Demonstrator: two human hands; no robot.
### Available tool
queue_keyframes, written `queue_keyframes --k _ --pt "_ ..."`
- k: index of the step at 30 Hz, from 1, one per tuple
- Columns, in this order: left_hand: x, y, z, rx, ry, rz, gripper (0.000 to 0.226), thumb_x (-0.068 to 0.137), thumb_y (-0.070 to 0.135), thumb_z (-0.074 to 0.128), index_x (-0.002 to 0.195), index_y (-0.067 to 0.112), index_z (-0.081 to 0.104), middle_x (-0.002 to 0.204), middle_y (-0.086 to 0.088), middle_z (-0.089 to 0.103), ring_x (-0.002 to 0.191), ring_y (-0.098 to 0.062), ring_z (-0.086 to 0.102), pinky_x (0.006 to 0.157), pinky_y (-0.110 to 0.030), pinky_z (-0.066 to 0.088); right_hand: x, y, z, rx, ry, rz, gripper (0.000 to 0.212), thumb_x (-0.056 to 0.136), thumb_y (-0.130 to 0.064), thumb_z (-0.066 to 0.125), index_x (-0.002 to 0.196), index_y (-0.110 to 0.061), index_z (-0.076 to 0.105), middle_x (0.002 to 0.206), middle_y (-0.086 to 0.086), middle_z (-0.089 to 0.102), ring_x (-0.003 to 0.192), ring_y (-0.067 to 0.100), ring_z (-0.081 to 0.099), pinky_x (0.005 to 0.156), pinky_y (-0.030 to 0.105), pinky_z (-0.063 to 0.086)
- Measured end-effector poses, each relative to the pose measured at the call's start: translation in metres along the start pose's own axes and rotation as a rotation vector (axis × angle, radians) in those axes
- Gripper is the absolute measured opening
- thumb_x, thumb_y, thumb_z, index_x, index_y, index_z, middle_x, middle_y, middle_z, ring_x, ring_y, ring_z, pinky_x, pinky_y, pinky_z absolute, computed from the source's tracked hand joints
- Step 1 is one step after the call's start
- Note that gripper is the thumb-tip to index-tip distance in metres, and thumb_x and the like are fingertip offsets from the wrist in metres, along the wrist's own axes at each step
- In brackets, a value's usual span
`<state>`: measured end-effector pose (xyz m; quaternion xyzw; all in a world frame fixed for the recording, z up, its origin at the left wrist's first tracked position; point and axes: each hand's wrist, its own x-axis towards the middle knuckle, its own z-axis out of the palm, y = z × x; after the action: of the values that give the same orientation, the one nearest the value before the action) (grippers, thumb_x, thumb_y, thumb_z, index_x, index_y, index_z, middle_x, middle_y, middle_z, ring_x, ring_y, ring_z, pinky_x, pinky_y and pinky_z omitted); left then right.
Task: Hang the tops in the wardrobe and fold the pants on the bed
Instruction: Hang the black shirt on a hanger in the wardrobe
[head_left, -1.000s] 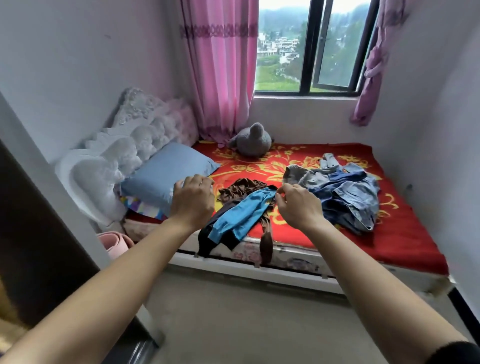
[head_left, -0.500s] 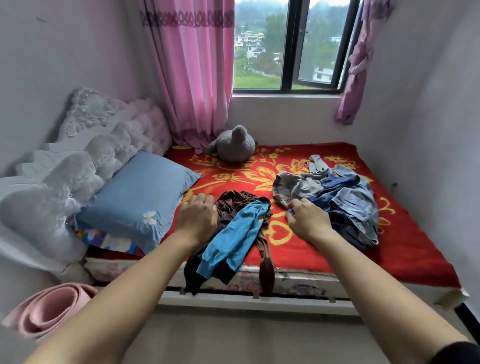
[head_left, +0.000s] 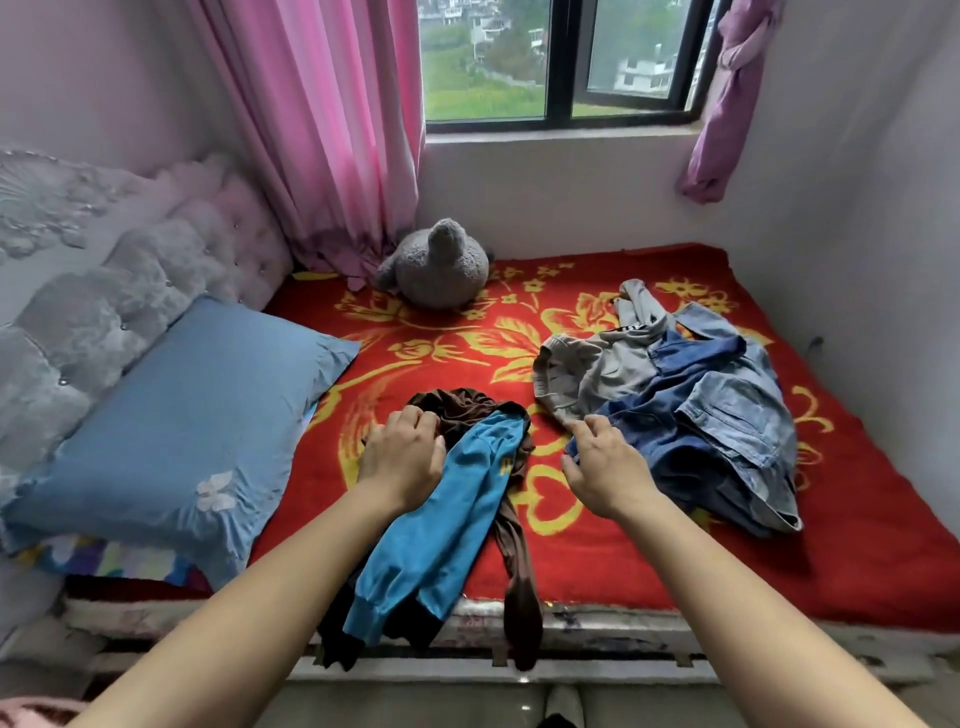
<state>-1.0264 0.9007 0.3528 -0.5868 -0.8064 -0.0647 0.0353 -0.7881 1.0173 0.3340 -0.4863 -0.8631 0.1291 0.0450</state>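
Note:
A pile of tops lies at the bed's near edge: a bright blue top (head_left: 457, 514) over a brown top (head_left: 467, 410), with sleeves hanging off the mattress. My left hand (head_left: 402, 460) lies on this pile, its fingers curled into the bunched brown fabric. To the right is a heap of pants: blue jeans (head_left: 727, 431) and a grey pair (head_left: 597, 369). My right hand (head_left: 605, 465) hovers at the heap's left edge with loosely curled fingers and holds nothing. The wardrobe is out of view.
The red flowered blanket (head_left: 649, 561) covers the bed. A blue pillow (head_left: 182, 426) lies at the left by the padded headboard (head_left: 130, 270). A grey plush toy (head_left: 439, 265) sits under the window beside the pink curtain (head_left: 322, 130). Walls close off the right and far sides.
The view has moved closer to the bed and turned to the right. Both hands have come down from the air to the clothes, the left onto the tops pile, the right to the pants heap.

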Motion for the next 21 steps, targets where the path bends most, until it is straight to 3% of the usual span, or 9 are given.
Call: queue_keyframes --k 8,14,18,21 --pt "0.113 0.01 0.095 0.018 -0.245 -0.08 0.049 0.098 0.046 0.036 0.139 0.021 0.043 0.149 -0.006 0.037 0.138 -0.022 0.031 0.108 -0.043 0.032 0.151 0.067 0.064 -0.013 -0.244 -0.021 0.058 0.099 -0.046 0.043 0.149 -0.018 0.031 0.158 0.013 0.023 0.142 0.031 0.03 0.111 0.044 0.035" --pt "0.15 0.0 0.206 -0.005 -0.387 -0.117 0.054 0.099 0.047 0.036 0.146 0.022 0.036 0.157 -0.006 0.028 0.144 -0.021 0.024 0.111 -0.04 0.029 0.21 0.087 0.161 0.032 -0.311 -0.026 0.057 0.099 -0.044 0.044 0.15 -0.021 0.032 0.158 0.014 0.025 0.143 0.03 0.029 0.113 0.042 0.031" --pt "0.17 -0.009 0.308 -0.145 -0.469 -0.177 0.055 0.099 0.044 0.039 0.148 0.019 0.034 0.159 -0.008 0.023 0.145 -0.023 0.022 0.114 -0.042 0.026 0.234 0.103 0.258 0.13 -0.377 0.015 0.058 0.098 -0.038 0.049 0.151 -0.024 0.03 0.16 0.015 0.02 0.144 0.031 0.027 0.114 0.041 0.03" --pt "0.183 -0.017 0.376 -0.252 -0.431 -0.27 0.059 0.099 0.044 0.043 0.15 0.016 0.031 0.159 -0.009 0.022 0.145 -0.025 0.022 0.113 -0.041 0.026 0.251 0.106 0.321 0.301 -0.37 0.095 0.06 0.097 -0.032 0.054 0.152 -0.023 0.031 0.157 0.014 0.024 0.145 0.029 0.027 0.115 0.039 0.029"
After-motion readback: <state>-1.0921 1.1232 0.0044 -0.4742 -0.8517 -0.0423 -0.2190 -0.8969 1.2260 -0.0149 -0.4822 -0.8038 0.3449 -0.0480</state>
